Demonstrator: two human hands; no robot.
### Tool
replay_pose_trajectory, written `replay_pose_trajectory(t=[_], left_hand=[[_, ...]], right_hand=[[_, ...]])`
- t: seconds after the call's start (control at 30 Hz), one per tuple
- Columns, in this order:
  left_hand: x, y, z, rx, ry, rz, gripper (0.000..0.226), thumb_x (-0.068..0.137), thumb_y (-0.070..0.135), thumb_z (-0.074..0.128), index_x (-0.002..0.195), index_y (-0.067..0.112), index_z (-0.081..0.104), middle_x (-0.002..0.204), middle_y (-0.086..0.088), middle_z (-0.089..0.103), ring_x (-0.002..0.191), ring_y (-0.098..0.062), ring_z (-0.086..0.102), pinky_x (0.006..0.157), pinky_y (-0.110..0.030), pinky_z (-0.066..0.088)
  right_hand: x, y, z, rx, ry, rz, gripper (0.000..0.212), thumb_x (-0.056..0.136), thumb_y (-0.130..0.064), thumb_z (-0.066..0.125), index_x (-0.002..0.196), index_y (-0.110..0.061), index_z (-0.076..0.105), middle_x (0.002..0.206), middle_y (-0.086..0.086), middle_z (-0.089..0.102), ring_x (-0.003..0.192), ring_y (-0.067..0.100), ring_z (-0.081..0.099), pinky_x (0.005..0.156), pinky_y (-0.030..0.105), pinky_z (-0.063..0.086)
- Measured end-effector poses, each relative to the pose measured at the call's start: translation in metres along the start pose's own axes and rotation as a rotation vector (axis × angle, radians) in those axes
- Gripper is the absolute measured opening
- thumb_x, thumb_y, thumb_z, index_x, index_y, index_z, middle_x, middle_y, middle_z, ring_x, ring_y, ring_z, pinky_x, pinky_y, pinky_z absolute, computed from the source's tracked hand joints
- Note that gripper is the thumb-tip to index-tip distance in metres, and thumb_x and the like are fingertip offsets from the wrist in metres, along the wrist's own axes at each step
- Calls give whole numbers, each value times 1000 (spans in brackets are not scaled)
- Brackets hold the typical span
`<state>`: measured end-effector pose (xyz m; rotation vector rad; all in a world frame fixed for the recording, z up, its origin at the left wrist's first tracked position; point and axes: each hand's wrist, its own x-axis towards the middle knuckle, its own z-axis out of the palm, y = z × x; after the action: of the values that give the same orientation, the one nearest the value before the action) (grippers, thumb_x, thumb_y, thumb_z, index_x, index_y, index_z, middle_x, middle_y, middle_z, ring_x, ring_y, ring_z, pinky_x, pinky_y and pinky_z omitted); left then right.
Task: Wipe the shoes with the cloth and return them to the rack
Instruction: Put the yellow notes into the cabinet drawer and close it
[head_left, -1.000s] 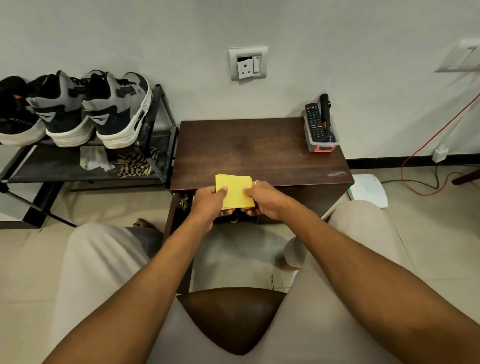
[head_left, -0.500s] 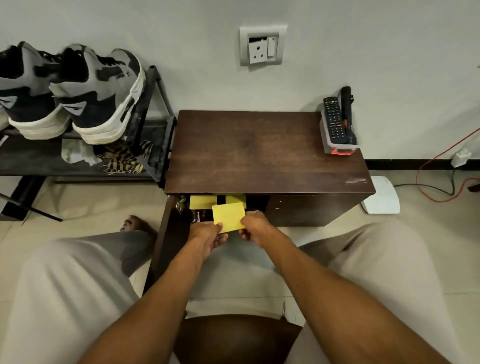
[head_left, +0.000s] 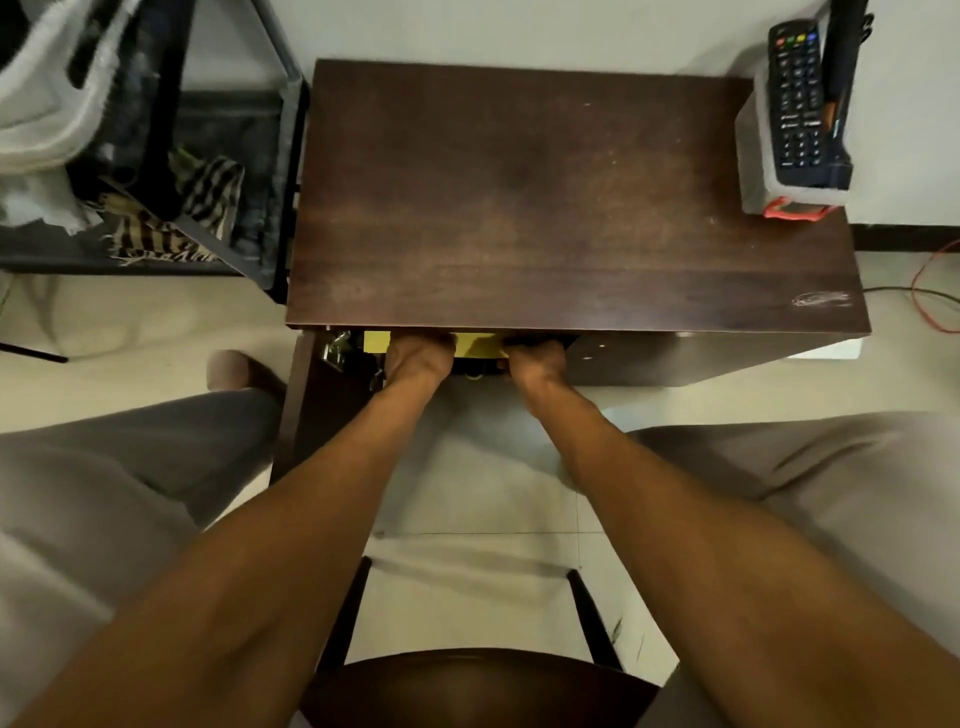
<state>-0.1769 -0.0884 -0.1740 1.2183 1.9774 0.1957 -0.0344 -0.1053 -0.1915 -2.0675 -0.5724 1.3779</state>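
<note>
Both hands reach in just under the front edge of the dark wooden table (head_left: 571, 208): the left hand (head_left: 418, 358) and the right hand (head_left: 535, 361) are curled like fists on the two ends of the yellow cloth (head_left: 478, 345), which stretches between them. The tabletop overhang hides their fingertips and most of the cloth. A second yellow patch (head_left: 376, 342) shows just left of the left hand, in the same dark opening. Beside it a cabinet door (head_left: 311, 410) stands swung out to the left, with a metal latch (head_left: 335, 347) at its top. On the far right corner of the table a grey holder (head_left: 753, 171) carries a black remote control (head_left: 797, 98), with a dark stick-like object (head_left: 844, 78) beside it. To the table's left stands a black metal rack (head_left: 283, 156); a grey and white shoe (head_left: 47, 93) sits on its upper level, blurred and cut off by the frame, and striped fabric (head_left: 208, 192) lies on the shelf below. Pale floor tiles (head_left: 467, 519) run under the arms, a brown chair seat (head_left: 478, 686) shows at the bottom edge, and a red cable (head_left: 930, 296) trails along the floor at the right, below a light wall.
</note>
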Motion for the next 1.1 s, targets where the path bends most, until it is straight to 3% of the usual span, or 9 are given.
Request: replay_pose_trajectory(t=[0.07, 0.17, 0.3, 0.43, 0.57, 0.77, 0.87, 0.93, 1.1], left_hand=[[8, 0, 6, 67, -6, 41, 24, 96, 34, 51, 112, 21, 63, 121, -9, 66, 113, -36, 59, 87, -36, 49], [10, 2, 10, 159, 20, 57, 16, 98, 30, 49, 104, 23, 62, 118, -8, 67, 109, -34, 60, 78, -32, 42], [14, 0, 14, 184, -11, 92, 32, 101, 31, 48, 126, 19, 63, 135, -10, 63, 124, -35, 55, 101, -39, 47], [15, 4, 14, 176, -2, 107, 28, 100, 34, 47, 122, 24, 60, 129, -6, 64, 120, -34, 55, 95, -37, 48], [7, 9, 10, 207, -56, 121, 33, 103, 31, 44, 130, 19, 60, 141, -11, 59, 128, -37, 53, 100, -40, 46], [-25, -1, -12, 94, -5, 76, 8, 94, 31, 66, 99, 27, 70, 117, -6, 69, 111, -33, 64, 94, -38, 54], [-50, -6, -33, 131, 24, 93, 17, 95, 29, 68, 109, 24, 76, 117, -4, 71, 108, -31, 66, 92, -38, 55], [-71, -9, -49, 164, 72, 106, 17, 94, 30, 67, 101, 22, 79, 107, -4, 73, 100, -30, 68, 88, -39, 57], [-114, -16, -95, 185, 298, 125, 21, 94, 29, 59, 91, 15, 74, 98, -10, 71, 92, -31, 66, 79, -38, 56]], right_hand=[[3, -1, -1, -40, -35, -16, 33, 97, -4, 59, 129, 3, 59, 126, 14, 65, 108, 29, 63, 92, 34, 56], [6, 2, -4, -271, -80, -56, 31, 99, -12, 57, 125, 3, 64, 125, 20, 66, 114, 33, 63, 94, 35, 51], [7, 1, 2, -400, -16, -101, 29, 96, -14, 62, 122, 0, 64, 127, 16, 67, 119, 33, 61, 93, 29, 46], [10, 2, 2, -495, -22, -153, 31, 96, -18, 62, 123, -1, 63, 130, 15, 66, 123, 32, 60, 97, 27, 44], [10, 6, -2, -597, -18, -186, 29, 96, -13, 60, 121, 1, 63, 127, 18, 65, 123, 33, 59, 98, 28, 44], [-18, 14, -1, -655, -82, -276, 38, 91, -14, 66, 128, -7, 61, 136, 19, 54, 123, 36, 55, 100, 34, 45], [-38, 1, -5, -658, -160, -318, 41, 91, -9, 65, 132, -11, 62, 138, 16, 53, 119, 33, 59, 96, 31, 49], [-53, -7, -10, -657, -245, -323, 46, 92, -11, 66, 137, -18, 61, 135, 11, 58, 116, 29, 61, 89, 25, 47], [-91, -24, -30, -675, -329, -392, 41, 93, -15, 69, 134, -17, 63, 138, 9, 58, 118, 27, 61, 98, 36, 53]])
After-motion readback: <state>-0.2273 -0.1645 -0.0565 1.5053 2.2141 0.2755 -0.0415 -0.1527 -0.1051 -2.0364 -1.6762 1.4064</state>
